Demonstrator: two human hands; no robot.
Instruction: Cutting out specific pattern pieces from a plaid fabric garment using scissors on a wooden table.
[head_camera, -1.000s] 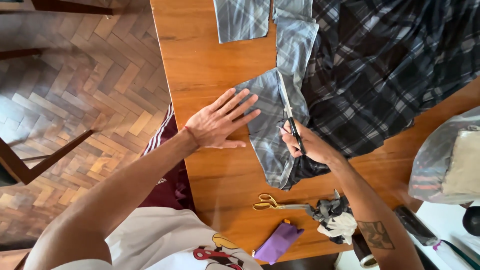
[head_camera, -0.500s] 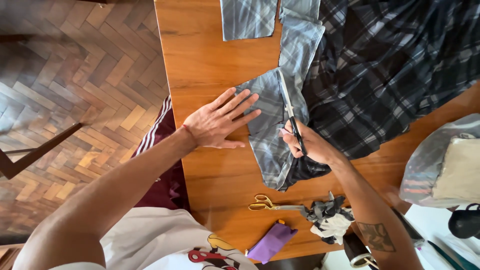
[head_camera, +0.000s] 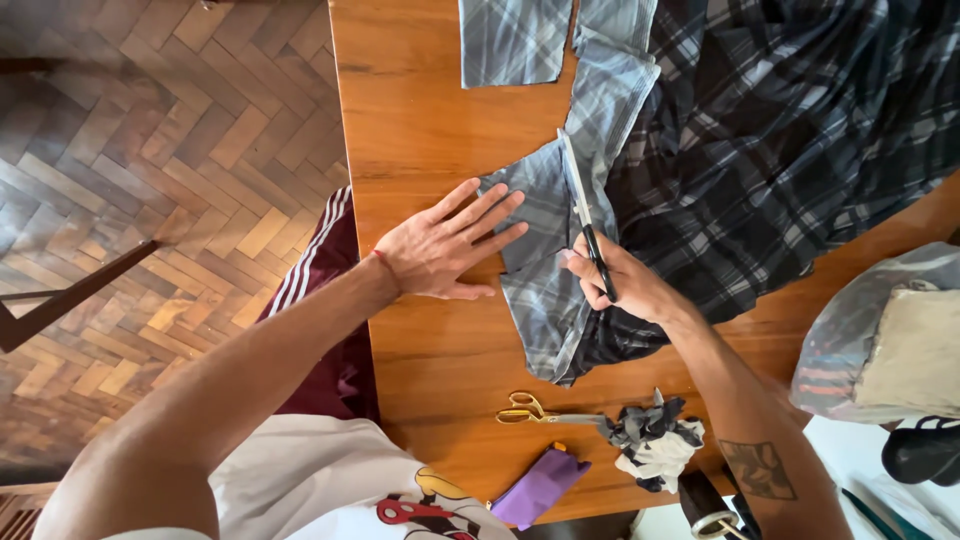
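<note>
Scissors (head_camera: 583, 205) with black handles sit clenched in our right hand (head_camera: 625, 285), blades pointing away from us along the pale plaid strip (head_camera: 545, 250) that lies near the middle of the table (head_camera: 420, 120). The blades look nearly closed, resting on the strip where it meets the dark plaid cloth (head_camera: 790, 130) spread over the table's right side.

Our left hand (head_camera: 445, 245) lies flat and open, grasping nothing, palm on the wood and fingertips pressing the strip's left edge. That is the hold we want: the fabric pinned just beside the cutting line so it cannot creep. To cut well, we judge it best to keep the lower blade sliding on the tabletop, take long strokes without fully snapping the tips shut, and follow the plaid lines as a guide. We should keep our fingertips clear of the blades and shift the flat hand forward as the cut advances, never lifting the cloth.

Beyond the strip, another pale cut piece (head_camera: 510, 40) rests at the far edge. Nearer us lie gold-handled scissors (head_camera: 530, 410), a bundle of scraps (head_camera: 650, 445) and a purple fold (head_camera: 540, 485). A plastic bag (head_camera: 880, 340) sits at far right, and parquet floor (head_camera: 150, 170) shows to the left.
</note>
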